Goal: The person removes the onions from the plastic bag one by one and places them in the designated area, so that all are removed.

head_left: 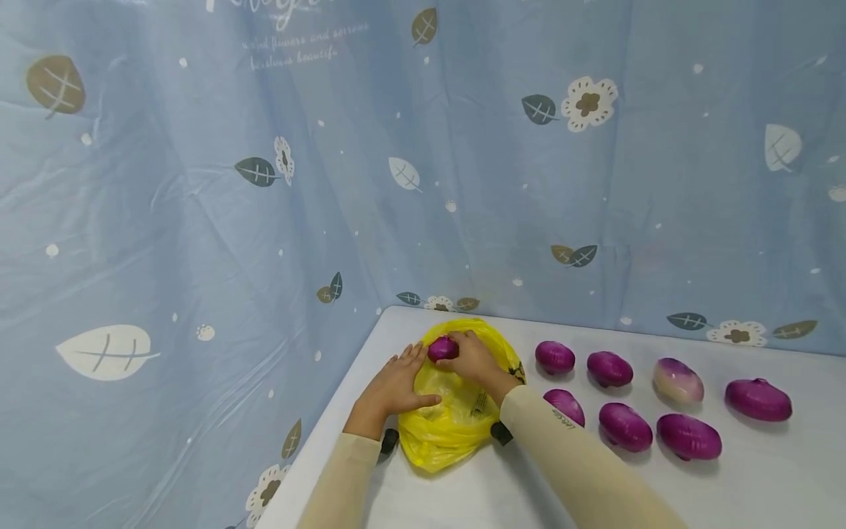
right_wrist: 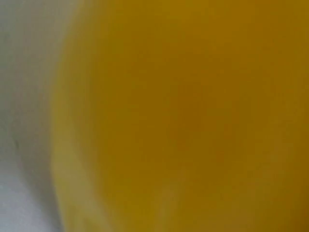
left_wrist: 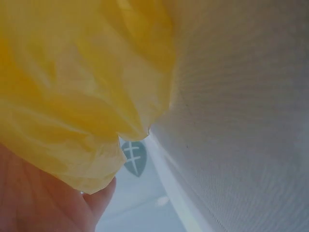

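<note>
A yellow plastic bag [head_left: 439,441] lies with its mouth spread wide at the far left of the white table. My right hand [head_left: 472,358] reaches over the mouth and grips a red onion [head_left: 443,348] near the bag's far left side. Along the left rim rests my left hand [head_left: 396,382], fingers extended and thumb stretched over the opening. In the left wrist view, yellow plastic [left_wrist: 96,72] covers part of that hand [left_wrist: 43,203]. Blurred yellow film [right_wrist: 183,116] fills most of the right wrist view, so the right fingers are hidden there.
Several more red onions [head_left: 625,427] stand in two loose rows right of the bag, one of them partly pale [head_left: 678,382]. The nearest onion [head_left: 564,406] is partly covered by the right sleeve [head_left: 568,455]. A blue leaf-print curtain [head_left: 489,184] borders the table behind and on the left.
</note>
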### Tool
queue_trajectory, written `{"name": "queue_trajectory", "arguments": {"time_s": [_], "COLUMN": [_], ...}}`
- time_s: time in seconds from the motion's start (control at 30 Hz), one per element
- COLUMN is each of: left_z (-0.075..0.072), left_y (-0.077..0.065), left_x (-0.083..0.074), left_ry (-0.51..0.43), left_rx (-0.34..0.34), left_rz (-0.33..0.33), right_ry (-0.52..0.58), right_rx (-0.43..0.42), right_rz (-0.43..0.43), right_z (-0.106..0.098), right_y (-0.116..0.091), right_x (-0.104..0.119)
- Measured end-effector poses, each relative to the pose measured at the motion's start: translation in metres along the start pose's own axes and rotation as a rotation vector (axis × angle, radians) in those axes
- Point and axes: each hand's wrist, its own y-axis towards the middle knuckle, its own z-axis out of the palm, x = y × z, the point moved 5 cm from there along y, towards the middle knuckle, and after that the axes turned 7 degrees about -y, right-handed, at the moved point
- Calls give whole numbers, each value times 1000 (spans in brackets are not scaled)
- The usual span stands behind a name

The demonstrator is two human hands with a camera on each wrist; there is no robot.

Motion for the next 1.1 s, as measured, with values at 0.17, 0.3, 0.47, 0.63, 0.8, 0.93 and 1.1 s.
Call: {"name": "queue_trajectory", "arguments": {"time_s": [0.17,0.3,0.47,0.63,0.8,0.93,1.1], "left_z": [2,4,5,5,4,2,3], "left_y": [2,4,5,6,5,2,1], "left_x": [-3,-5,-9,-9,-7,-5,-1], "left_ry": [-8,-13,-12,-3,-10,-24,-29], "left_rx": [13,20,19,20,21,9,-3], "left_rz": [-7,-7,3,-2,-4,2,-10], "right_ry": [17,60,57,77,74,34,0], "right_rx": [5,3,-3,0,33,82,110], "right_rz": [14,30,67,71,49,38,37], "right_z": [0,0,0,-1,-3,-6,-16], "right_y": [-3,-6,-9,-10,-13,-17,-24], "right_x": [-1,-2,-7,-9,-8,-7,-3]}}
